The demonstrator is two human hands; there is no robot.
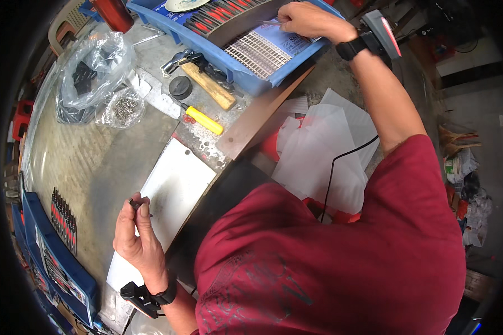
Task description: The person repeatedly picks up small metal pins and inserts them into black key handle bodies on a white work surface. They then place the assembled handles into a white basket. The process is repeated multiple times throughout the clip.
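Left hand (135,234) is pinching a small dark part (134,204) over the white sheet (176,187). Right hand (307,19) is gripping a thin piece in the blue tray (246,78), far from the sheet. Risk: split attention, loose pinch, part dropping.

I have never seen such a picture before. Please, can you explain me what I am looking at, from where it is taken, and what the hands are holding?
This is one picture from a wide camera worn on a person's head, looking down, so edges bend. No machine works here, only two bare hands.

The left hand pinches a small dark part above a white sheet on the grey workbench. The right hand reaches into a blue tray and pinches something thin; what it is cannot be told.

Also on the bench: a yellow-handled screwdriver, a wooden block, a clear plastic bag and a small bag of metal bits.
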